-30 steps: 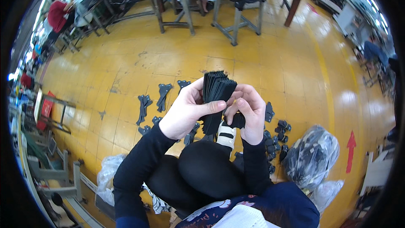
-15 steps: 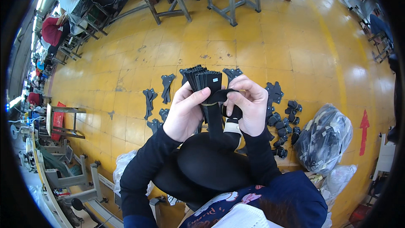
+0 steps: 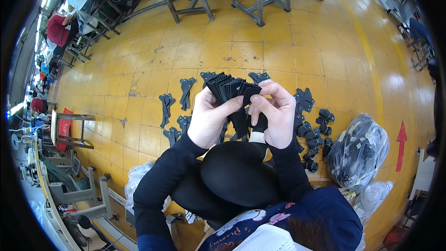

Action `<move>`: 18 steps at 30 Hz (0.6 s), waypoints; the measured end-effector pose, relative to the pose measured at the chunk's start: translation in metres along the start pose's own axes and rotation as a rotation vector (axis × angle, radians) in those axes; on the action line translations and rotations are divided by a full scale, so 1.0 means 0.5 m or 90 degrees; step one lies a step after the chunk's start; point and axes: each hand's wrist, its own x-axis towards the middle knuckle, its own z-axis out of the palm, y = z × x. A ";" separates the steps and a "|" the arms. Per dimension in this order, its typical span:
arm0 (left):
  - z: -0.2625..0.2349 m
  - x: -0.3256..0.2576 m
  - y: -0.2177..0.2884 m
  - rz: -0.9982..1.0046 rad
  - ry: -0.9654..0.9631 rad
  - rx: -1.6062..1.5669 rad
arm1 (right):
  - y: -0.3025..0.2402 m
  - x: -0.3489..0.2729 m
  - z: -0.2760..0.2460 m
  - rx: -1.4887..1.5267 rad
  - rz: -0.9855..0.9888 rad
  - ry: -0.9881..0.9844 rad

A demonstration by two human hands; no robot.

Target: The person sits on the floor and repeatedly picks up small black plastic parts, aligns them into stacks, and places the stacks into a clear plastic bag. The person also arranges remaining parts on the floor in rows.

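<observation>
My left hand (image 3: pixel 204 120) is closed around a thick stack of black fabric strips (image 3: pixel 226 88). Its thumb presses the front of the stack, and the upper ends fan out in layers. Between the thumb and fingers of my right hand (image 3: pixel 277 120) is the right edge of the front black strip (image 3: pixel 251 91). The strips' lower ends hang above my knees, partly hidden by my hands. Beyond and beside my hands, bundles of black strips (image 3: pixel 186 94) lie spread on the floor.
Rolled black bundles (image 3: pixel 311 138) lie right of my legs, beside a large clear plastic bag (image 3: pixel 357 152) full of black pieces. Stools (image 3: pixel 261 2) stand at the far side. A small bench (image 3: pixel 74 130) is at left. Other people (image 3: pixel 59 31) sit working at the far left.
The black strip end that my right hand held across the front of the stack no longer crosses it. My right fingers have risen to the stack's right edge, and its top is fanned wider.
</observation>
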 end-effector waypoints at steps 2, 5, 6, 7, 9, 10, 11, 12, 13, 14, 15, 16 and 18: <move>0.001 0.002 -0.001 0.005 0.007 -0.020 | 0.009 0.000 0.001 -0.015 -0.053 0.017; -0.002 0.002 -0.002 -0.001 0.016 -0.068 | 0.014 -0.001 0.003 -0.044 -0.086 0.028; -0.004 0.002 -0.003 -0.001 0.016 -0.076 | 0.012 0.000 0.004 -0.048 -0.077 0.024; -0.005 0.002 -0.004 -0.001 0.016 -0.085 | 0.007 0.000 0.007 -0.053 -0.069 0.021; -0.002 0.001 -0.004 0.004 0.028 -0.068 | 0.002 -0.002 0.009 -0.046 -0.033 0.026; -0.002 0.001 -0.004 0.007 0.034 -0.060 | 0.000 -0.004 0.010 -0.036 -0.007 0.033; -0.003 0.001 -0.005 0.014 0.041 -0.038 | -0.001 -0.005 0.011 -0.026 0.019 0.040; -0.007 0.002 -0.007 0.020 0.048 -0.016 | 0.001 -0.005 0.010 -0.031 0.000 0.035; -0.008 0.003 -0.008 0.027 0.055 0.007 | 0.005 -0.003 0.009 -0.036 -0.019 0.030; -0.007 0.005 -0.008 0.034 0.056 0.014 | 0.007 -0.001 0.007 -0.043 -0.040 0.026; -0.005 0.006 -0.008 0.041 0.057 0.020 | 0.006 0.001 0.005 -0.048 -0.031 0.025; -0.004 0.007 -0.008 0.049 0.058 0.027 | 0.004 0.001 0.002 -0.053 -0.023 0.025; -0.008 0.005 -0.011 0.045 0.053 0.040 | 0.004 0.000 0.003 -0.046 -0.010 0.019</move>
